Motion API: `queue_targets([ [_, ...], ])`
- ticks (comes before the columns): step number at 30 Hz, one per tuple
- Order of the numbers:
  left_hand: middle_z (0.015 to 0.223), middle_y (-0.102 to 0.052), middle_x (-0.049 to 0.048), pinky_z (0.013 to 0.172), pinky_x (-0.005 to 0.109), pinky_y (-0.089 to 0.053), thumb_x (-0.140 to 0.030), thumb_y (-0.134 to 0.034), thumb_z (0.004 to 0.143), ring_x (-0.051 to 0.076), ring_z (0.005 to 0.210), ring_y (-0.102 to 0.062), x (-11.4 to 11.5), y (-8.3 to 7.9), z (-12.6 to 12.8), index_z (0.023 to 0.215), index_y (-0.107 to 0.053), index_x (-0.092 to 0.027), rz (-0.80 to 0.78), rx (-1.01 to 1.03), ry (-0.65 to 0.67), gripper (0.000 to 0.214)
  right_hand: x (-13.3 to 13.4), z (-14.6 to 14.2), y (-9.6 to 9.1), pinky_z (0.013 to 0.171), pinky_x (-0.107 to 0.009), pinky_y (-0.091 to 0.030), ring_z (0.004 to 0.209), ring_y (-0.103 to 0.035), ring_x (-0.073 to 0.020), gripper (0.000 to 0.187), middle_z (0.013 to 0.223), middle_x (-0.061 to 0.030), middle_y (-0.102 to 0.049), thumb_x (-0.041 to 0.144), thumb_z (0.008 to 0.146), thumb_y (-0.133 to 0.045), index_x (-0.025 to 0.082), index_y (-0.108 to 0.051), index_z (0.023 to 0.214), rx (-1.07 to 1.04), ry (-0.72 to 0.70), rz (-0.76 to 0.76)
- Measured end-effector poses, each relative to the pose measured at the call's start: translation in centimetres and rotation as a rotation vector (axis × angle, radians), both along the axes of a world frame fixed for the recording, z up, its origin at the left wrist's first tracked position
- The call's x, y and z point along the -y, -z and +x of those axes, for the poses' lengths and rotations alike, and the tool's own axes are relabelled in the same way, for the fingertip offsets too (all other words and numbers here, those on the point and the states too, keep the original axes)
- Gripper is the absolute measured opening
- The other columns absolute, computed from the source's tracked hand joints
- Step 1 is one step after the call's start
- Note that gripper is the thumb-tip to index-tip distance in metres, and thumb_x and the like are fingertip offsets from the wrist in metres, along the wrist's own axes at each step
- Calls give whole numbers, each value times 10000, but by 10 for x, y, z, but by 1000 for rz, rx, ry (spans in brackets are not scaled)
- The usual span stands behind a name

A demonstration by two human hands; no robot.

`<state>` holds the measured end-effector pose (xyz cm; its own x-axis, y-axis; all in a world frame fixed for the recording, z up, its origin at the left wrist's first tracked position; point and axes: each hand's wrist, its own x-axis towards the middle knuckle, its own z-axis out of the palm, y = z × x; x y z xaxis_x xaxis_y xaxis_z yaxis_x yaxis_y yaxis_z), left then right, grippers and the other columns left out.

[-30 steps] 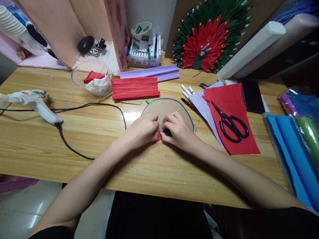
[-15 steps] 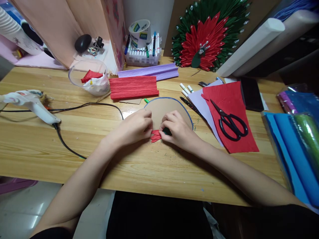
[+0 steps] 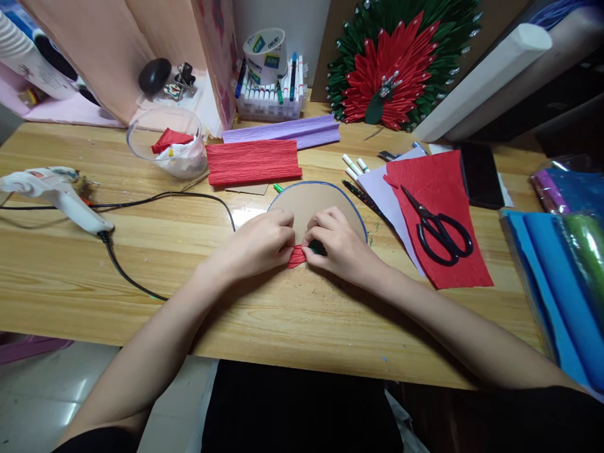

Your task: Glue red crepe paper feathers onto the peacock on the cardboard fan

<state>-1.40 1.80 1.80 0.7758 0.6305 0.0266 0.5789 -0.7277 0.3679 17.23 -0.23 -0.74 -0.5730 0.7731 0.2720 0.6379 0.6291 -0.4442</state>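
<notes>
Both of my hands meet over a brown cardboard disc (image 3: 311,201) with a blue rim, lying on the wooden table (image 3: 179,277). My left hand (image 3: 257,245) and my right hand (image 3: 340,245) pinch a small folded piece of red crepe paper (image 3: 296,257) between their fingertips. Something dark green (image 3: 317,249) shows under the fingers of my right hand. Both hands are closed, with fingers curled down onto the paper.
A white glue gun (image 3: 56,195) with a black cord (image 3: 165,201) lies at the left. Black scissors (image 3: 438,228) rest on a red sheet (image 3: 448,264) at the right. Behind are folded red (image 3: 253,162) and purple (image 3: 283,132) crepe, a clear bowl (image 3: 167,145), markers (image 3: 268,100) and a red-green paper fan (image 3: 396,63).
My left hand drew a little away from the right, baring more red paper, and has now closed back in against it. The view has shifted slightly.
</notes>
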Motion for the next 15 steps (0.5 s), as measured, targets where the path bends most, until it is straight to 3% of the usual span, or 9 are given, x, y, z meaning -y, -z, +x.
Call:
queue_targets([
  [15,727,-521,43,596,257,-359,-142,-471,772,125,657,-442,1,3,8,627,-572,-127,50,7,-11,177,1,-1,1,740,-367,-435,818,-430,-220,51,788,-85,-556,123,747,-553,150,-590,725,-10,3,5],
])
